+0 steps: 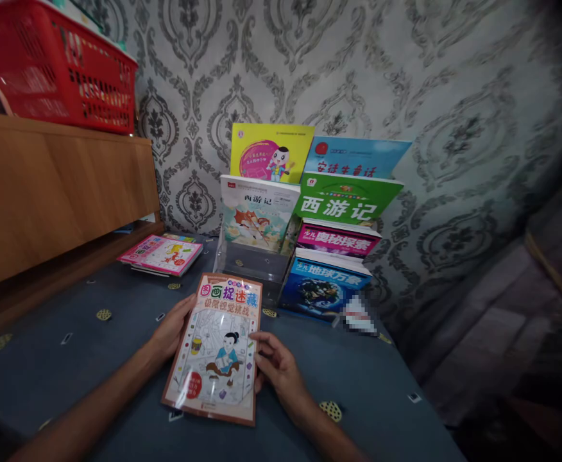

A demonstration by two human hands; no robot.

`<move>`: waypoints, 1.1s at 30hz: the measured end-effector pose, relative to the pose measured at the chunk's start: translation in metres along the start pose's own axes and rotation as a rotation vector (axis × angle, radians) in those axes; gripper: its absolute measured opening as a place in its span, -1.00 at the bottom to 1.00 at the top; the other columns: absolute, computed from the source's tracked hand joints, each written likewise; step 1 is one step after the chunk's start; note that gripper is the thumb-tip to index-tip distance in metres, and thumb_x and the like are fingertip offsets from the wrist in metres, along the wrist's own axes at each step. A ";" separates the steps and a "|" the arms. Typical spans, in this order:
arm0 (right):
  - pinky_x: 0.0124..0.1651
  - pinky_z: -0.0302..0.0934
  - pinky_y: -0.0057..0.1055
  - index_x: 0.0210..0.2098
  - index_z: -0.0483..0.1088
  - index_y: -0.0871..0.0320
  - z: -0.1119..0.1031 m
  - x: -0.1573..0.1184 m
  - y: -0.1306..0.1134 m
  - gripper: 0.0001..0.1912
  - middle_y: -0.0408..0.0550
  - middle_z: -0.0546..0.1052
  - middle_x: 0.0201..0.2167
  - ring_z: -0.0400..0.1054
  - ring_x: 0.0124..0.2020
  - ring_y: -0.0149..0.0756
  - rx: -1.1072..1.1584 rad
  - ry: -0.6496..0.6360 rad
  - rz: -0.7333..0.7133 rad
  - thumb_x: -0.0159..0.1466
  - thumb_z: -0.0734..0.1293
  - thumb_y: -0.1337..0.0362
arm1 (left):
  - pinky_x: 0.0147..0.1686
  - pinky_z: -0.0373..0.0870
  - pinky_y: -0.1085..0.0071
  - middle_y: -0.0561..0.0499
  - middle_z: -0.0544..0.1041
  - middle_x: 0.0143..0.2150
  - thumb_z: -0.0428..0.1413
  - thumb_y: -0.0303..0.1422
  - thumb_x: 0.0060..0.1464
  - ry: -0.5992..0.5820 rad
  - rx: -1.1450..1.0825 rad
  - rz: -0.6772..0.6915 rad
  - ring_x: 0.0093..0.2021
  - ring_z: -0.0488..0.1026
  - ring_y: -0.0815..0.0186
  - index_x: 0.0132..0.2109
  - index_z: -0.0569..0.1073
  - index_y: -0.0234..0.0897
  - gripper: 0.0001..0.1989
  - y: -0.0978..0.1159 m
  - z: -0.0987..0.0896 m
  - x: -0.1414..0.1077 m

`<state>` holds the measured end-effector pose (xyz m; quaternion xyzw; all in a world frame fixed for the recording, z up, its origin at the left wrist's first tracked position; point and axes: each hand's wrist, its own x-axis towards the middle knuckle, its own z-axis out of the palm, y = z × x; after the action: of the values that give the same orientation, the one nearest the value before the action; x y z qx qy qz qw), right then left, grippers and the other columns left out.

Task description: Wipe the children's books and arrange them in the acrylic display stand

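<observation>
A brown-bordered children's picture book [221, 350] is held at the front, cover towards me and tilted a little. My left hand [172, 327] grips its left edge, with the fingertips hidden behind the cover. On the opposite edge, my right hand [281, 372] has its fingers and thumb closed on the book. Just beyond it stands a clear plastic book rack [252, 263]. In the rack's left column are a white book [259, 212] and a yellow book [271, 151]. Its right column carries a light blue book [358, 156], a green book [346, 197], a magenta book [339, 240] and a dark blue book [324, 289].
A small stack of pink books [161, 255] lies left of the rack on the dark patterned cloth [117, 359]. A wooden cabinet [59, 192] with a red plastic basket [69, 70] on top stands at left. Patterned wallpaper rises behind; a curtain [502, 321] hangs at right.
</observation>
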<state>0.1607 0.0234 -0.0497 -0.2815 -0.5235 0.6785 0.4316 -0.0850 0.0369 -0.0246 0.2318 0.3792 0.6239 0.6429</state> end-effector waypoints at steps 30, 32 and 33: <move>-0.65 0.15 -0.52 -0.17 0.43 0.11 0.007 0.072 -0.124 -0.64 -0.21 0.50 -0.47 0.20 -0.67 -0.50 -0.211 0.187 -0.370 0.10 0.47 0.10 | -0.21 0.59 0.23 -0.13 0.68 -0.25 0.23 -0.33 0.04 -0.223 0.090 0.192 -0.29 0.64 0.10 -0.04 0.55 -0.40 -0.67 0.096 0.095 0.065; -0.65 0.15 -0.52 -0.18 0.42 0.11 0.007 0.076 -0.129 -0.66 -0.22 0.49 -0.48 0.20 -0.67 -0.50 -0.218 0.188 -0.389 0.10 0.46 0.13 | -0.22 0.58 0.25 -0.13 0.68 -0.27 0.25 -0.34 0.02 -0.226 0.106 0.233 -0.31 0.64 0.11 -0.08 0.56 -0.41 -0.69 0.102 0.100 0.068; -0.65 0.16 -0.53 -0.18 0.42 0.11 0.008 0.077 -0.132 -0.67 -0.22 0.48 -0.49 0.20 -0.66 -0.49 -0.224 0.190 -0.400 0.10 0.46 0.14 | -0.22 0.58 0.25 -0.13 0.68 -0.28 0.25 -0.34 0.01 -0.229 0.116 0.260 -0.30 0.63 0.12 -0.11 0.56 -0.41 -0.71 0.105 0.103 0.069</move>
<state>0.1565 0.0984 0.0837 -0.2811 -0.5979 0.4876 0.5708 -0.0754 0.1347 0.1051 0.3849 0.3058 0.6483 0.5815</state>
